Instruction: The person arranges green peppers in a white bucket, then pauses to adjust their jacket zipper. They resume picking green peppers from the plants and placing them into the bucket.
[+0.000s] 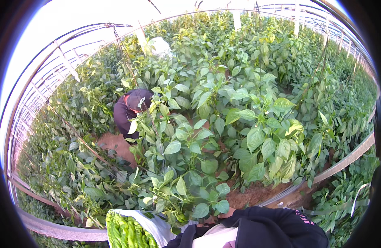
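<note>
My right hand (227, 214) shows as a strip of skin beyond a dark sleeve (271, 226), low in the pepper plant (195, 186) before me. Close beside it, part of my left hand (207, 221) is visible under the leaves. Foliage covers the fingers of both, so what they touch or hold is hidden. To the left of my hands is a white plastic sack (161, 224), its mouth full of long green peppers (128, 231). A few small green peppers (181, 217) hang among the leaves between sack and hands.
Another person (128, 111) in dark clothing and a cap bends among the plants at left. Thin support cords (125, 59) run up through the rows. A whitish bag (161, 46) lies farther back. Bare soil (258, 195) shows at right, beside a pale band (345, 161).
</note>
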